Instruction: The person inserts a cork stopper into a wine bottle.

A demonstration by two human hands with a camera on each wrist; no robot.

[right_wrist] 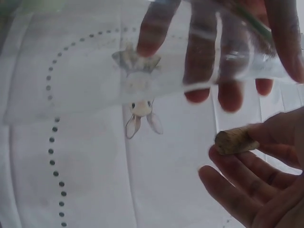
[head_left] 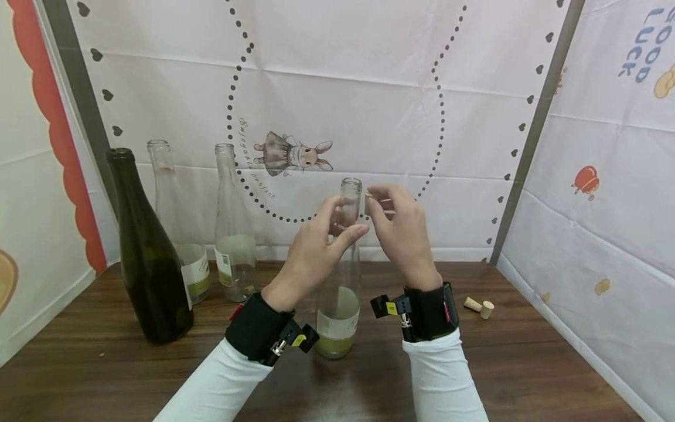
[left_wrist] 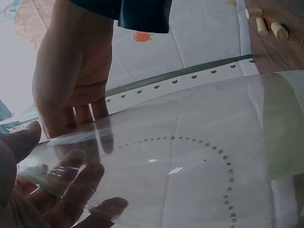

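A clear glass bottle [head_left: 338,321] with a pale green and white label stands upright on the table, its mouth uncovered. My left hand [head_left: 311,252] grips it by the neck, thumb on the near side and fingers behind, showing through the glass in the left wrist view. Just right of the neck, my right hand [head_left: 403,234] pinches a small cork [right_wrist: 236,140] between thumb and fingertips. In the right wrist view that cork is apart from the glass, one end face turned outward.
A dark green bottle [head_left: 150,264] and two more clear bottles, one at the back left [head_left: 192,258] and another clear bottle [head_left: 234,252] beside it, stand on the left. Loose corks [head_left: 487,309] lie on the wooden table [head_left: 527,363] at right. Printed cloth walls enclose the table.
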